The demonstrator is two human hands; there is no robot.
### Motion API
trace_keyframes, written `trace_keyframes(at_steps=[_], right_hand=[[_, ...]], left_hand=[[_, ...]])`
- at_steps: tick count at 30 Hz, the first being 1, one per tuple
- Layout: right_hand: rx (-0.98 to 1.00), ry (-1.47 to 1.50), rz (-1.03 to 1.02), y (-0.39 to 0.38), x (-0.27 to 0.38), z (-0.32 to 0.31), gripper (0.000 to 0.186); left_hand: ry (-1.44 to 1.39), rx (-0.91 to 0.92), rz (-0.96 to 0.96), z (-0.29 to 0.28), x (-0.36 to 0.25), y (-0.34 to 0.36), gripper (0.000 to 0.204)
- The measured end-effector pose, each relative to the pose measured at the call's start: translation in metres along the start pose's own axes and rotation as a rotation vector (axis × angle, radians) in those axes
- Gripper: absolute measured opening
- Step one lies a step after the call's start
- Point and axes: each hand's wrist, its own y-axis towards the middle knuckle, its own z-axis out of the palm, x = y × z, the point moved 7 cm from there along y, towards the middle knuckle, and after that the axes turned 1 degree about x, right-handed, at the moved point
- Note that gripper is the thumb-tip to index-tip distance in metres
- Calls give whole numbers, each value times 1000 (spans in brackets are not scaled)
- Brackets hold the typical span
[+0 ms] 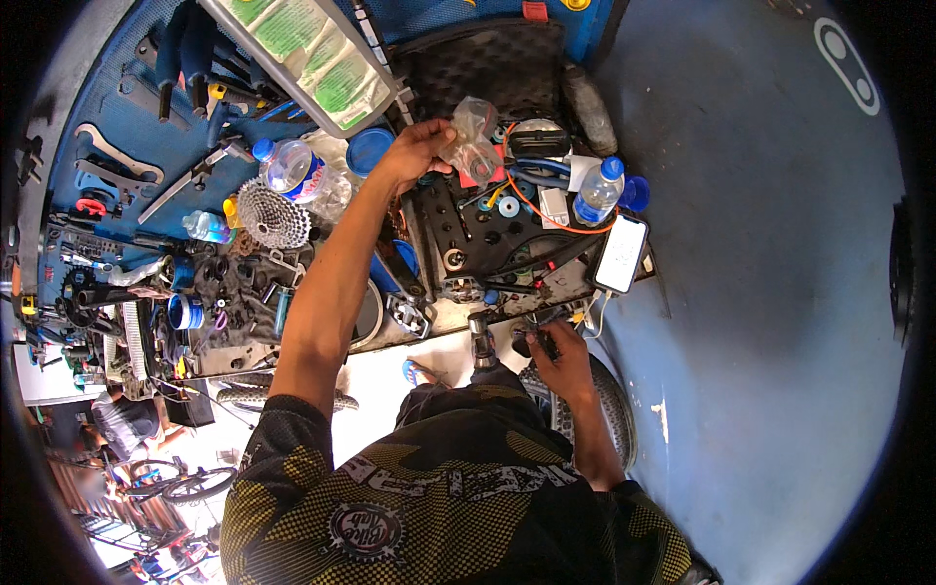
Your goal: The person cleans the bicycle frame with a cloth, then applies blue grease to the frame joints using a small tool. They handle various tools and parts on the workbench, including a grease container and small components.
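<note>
My left hand reaches out over the workbench, its fingers pinched on a small clear plastic bag. What the bag contains is too small to make out. Down by the bench's front edge, my right hand is closed around something small and dark that its fingers mostly hide. Just left of that hand stands a silver metal cylinder. A bicycle pedal lies on the edge between my arms. Blue-handled pliers and an orange cable rest right of the bag.
A phone with a lit screen and a water bottle stand at the bench's right end. On the left are a cassette sprocket and a larger bottle. Tools hang on the blue board. A bicycle tire sits below.
</note>
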Motion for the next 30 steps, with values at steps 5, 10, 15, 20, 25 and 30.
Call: trace_keyframes(at_steps=[5,10,15,20,25,30], right_hand=[[23,11,17,2,-1,3,23],[47,3,-1,3,-1,6,25],[57,10,-34,6,6,7,26],[42,-27,-49,5,-6,8,27],[63,-28,-17,8,-6,8,25],[87,-21,10,12,-8,10,27]], left_hand=[[-132,29,5,3,10,-11,22],[703,-168,243,4,-4,-11,23],[1005,-360,508,9,-19,-18,24],[-169,-130,112,11,-18,-23,41],[-662,90,49,52,-52,-70,56],[-773,231,92,74,-67,-100,65]])
